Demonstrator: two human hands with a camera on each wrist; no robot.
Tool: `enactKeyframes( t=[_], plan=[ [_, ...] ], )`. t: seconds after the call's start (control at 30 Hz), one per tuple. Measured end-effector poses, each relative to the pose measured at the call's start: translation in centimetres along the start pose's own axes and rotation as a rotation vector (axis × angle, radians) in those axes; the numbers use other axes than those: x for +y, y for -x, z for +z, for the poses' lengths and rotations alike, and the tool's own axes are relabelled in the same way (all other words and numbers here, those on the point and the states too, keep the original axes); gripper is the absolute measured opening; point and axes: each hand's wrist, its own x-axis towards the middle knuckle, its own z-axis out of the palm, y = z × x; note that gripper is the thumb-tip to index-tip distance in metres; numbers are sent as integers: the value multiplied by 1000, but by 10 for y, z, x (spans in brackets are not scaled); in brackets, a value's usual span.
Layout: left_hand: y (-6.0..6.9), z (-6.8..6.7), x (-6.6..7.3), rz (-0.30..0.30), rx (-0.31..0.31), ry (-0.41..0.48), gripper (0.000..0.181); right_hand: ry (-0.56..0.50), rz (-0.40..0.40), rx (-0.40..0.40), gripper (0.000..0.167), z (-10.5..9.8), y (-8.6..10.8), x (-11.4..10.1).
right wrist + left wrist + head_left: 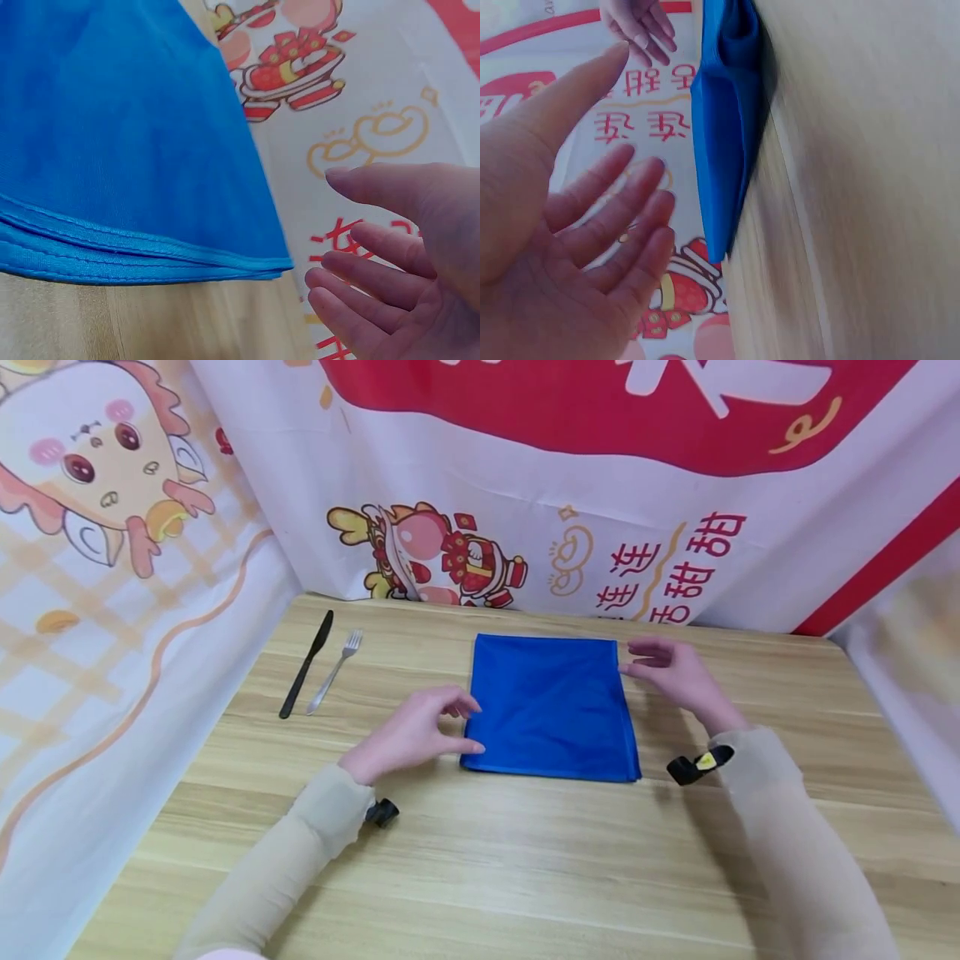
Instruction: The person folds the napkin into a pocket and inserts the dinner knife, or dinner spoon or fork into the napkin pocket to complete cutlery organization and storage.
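A blue cloth (551, 710), folded into a rough square, lies flat on the wooden table. At its left edge is my left hand (420, 727), thumb and fingers apart and relaxed, holding nothing. My right hand (671, 672) is by the upper right edge, fingers loosely bent and empty. In the left wrist view the cloth (724, 150) shows its folded layers beside the spread left hand (577, 217). Stitched, stacked edges of the cloth (135, 150) show in the right wrist view, with a gap between them and the right hand (405, 262).
A black knife (307, 665) and a silver fork (335, 671) lie side by side on the table's left part. Printed cloth hangings (465, 460) stand along the back and left edges of the table (480, 877). Each wrist wears a small black device.
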Motion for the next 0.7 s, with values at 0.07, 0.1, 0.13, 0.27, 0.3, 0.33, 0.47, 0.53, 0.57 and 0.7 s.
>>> enactKeyframes(
  t=[0.07, 0.1, 0.13, 0.27, 0.3, 0.33, 0.47, 0.53, 0.57, 0.7],
  plan=[
    [2, 2, 4, 34, -23, -9, 53, 6, -21, 5, 65, -1, 6, -3],
    [3, 3, 6, 55, -38, -13, 52, 8, -32, 9, 62, -1, 9, -4],
    [3, 4, 8, 72, -54, -20, 52, 11, -45, 10, 59, -1, 12, -5],
    [7, 9, 10, 100, -97, -40, 50, 29, -90, -2, 53, 2, 27, -6],
    [8, 10, 10, 98, -105, -41, 50, 35, -105, -9, 53, 3, 31, -6],
    [8, 12, 10, 92, -113, -45, 49, 41, -116, -17, 53, 4, 35, -7],
    [10, 15, 7, 70, -140, -53, 45, 45, -137, -49, 52, 9, 51, -7],
    [10, 16, 6, 63, -153, -68, 44, 46, -135, -84, 51, 13, 58, -6],
    [10, 17, 6, 60, -159, -71, 43, 46, -135, -103, 51, 15, 62, -5],
    [10, 19, 2, 58, -180, -87, 42, 52, -172, -170, 47, 24, 75, 1]
  ],
)
